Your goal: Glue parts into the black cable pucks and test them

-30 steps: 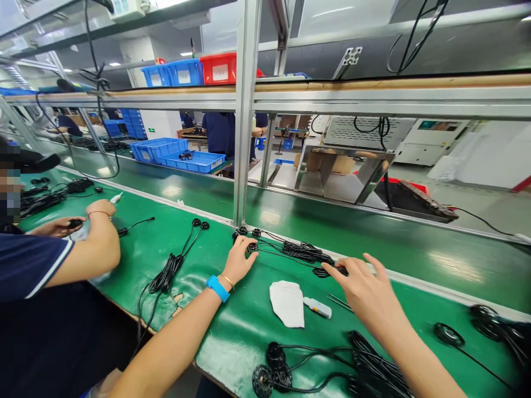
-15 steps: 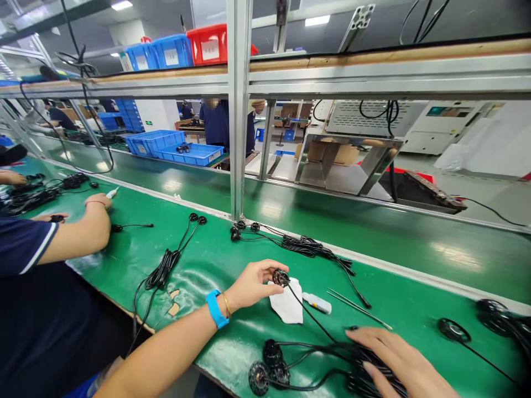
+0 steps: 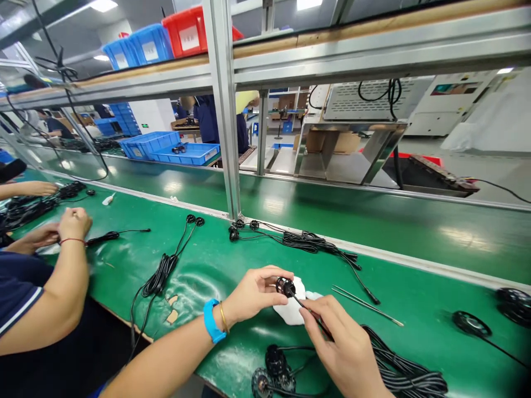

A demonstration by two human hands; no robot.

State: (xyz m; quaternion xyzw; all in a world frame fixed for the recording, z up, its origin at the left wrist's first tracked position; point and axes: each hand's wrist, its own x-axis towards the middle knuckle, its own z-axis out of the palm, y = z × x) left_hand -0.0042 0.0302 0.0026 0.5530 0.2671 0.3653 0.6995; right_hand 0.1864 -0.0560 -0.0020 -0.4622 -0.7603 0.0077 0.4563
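Note:
My left hand (image 3: 257,290) pinches a black round cable head (image 3: 285,286) with an open, slotted rim, held above a white cloth (image 3: 289,314). From that head a black cable (image 3: 299,302) runs down to my right hand (image 3: 346,345), whose thumb and fingers are closed on it close to the head. Below my hands lie several more round heads (image 3: 274,360). A coiled black cable bundle (image 3: 409,367) sits partly behind my right hand. Beyond the right fingers, a small white bottle (image 3: 314,296) is mostly covered.
Thin metal rods (image 3: 367,305) lie right of the cloth. Cable bundles (image 3: 305,241) rest along the back rail, and another (image 3: 160,273) lies left. A co-worker's arm (image 3: 68,287) works at far left. An upright metal post (image 3: 224,110) rises behind the bench.
My right hand has left the coiled bundle, moved left and up, and gripped the cable near the head. The head has turned in my left hand. The co-worker has let go of a small bottle.

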